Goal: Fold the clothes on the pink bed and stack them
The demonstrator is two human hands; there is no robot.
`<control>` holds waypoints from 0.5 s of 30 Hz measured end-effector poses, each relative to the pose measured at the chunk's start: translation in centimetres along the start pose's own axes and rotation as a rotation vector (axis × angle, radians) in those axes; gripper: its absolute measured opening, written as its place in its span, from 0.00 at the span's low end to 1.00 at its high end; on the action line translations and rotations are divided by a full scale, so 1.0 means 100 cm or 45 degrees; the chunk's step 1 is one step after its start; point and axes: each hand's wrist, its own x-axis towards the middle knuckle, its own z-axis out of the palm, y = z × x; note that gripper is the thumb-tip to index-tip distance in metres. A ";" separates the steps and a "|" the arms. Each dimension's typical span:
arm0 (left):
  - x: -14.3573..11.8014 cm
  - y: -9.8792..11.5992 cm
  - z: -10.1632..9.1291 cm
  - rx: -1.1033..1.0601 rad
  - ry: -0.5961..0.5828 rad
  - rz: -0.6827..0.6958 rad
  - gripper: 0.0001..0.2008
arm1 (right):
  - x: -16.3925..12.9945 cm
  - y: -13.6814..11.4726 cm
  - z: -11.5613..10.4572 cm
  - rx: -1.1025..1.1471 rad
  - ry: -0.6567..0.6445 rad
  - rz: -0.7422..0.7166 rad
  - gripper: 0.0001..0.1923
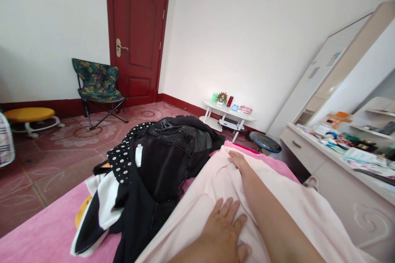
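Note:
A pale pink cloth (191, 209), creased in places, is laid out in front of me; whether it is a garment or a blanket I cannot tell. My left hand (220, 226) rests palm down on it, fingers spread. Farther off, my right hand (239, 162) touches the same cloth close to its far edge, its fingers stretched toward the left and seemingly flat. Left of the cloth lies a heap of dark clothes, with a black garment (163, 164) showing a white label, a polka-dot piece (121, 158) and a black-and-white piece (108, 197).
The clothes lie on a pink plush cover (46, 230). Beyond it are a folding chair (98, 82), a yellow-topped stool (29, 114), a red door (138, 32) and a small white table (228, 109). To the right stand a round dark stool (265, 141) and a cluttered dresser (342, 197).

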 end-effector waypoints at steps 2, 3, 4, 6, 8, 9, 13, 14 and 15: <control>-0.002 0.000 -0.001 -0.014 0.016 0.005 0.35 | -0.009 0.002 -0.008 -0.022 -0.055 0.023 0.15; -0.003 0.000 0.000 -0.021 0.030 0.009 0.35 | -0.015 0.003 -0.014 -0.040 -0.063 0.019 0.16; -0.004 -0.001 0.000 -0.026 0.048 0.011 0.35 | -0.023 0.003 -0.021 -0.064 -0.062 0.010 0.19; -0.005 -0.001 0.002 -0.025 0.086 0.015 0.35 | -0.049 0.007 -0.035 -0.119 -0.053 -0.039 0.24; -0.005 -0.003 0.004 0.000 0.106 0.018 0.34 | -0.090 0.015 -0.050 -0.256 -0.061 -0.240 0.27; -0.005 -0.003 0.006 0.021 0.117 0.022 0.34 | -0.116 0.020 -0.057 -0.363 -0.071 -0.382 0.29; -0.003 -0.006 0.013 0.123 0.177 0.022 0.32 | -0.216 0.049 -0.085 -0.838 -0.225 -0.770 0.30; -0.003 -0.007 0.014 0.145 0.186 0.019 0.31 | -0.234 0.056 -0.094 -0.925 -0.298 -0.780 0.29; -0.003 -0.007 0.016 0.165 0.189 0.018 0.31 | -0.245 0.062 -0.104 -1.000 -0.356 -0.764 0.28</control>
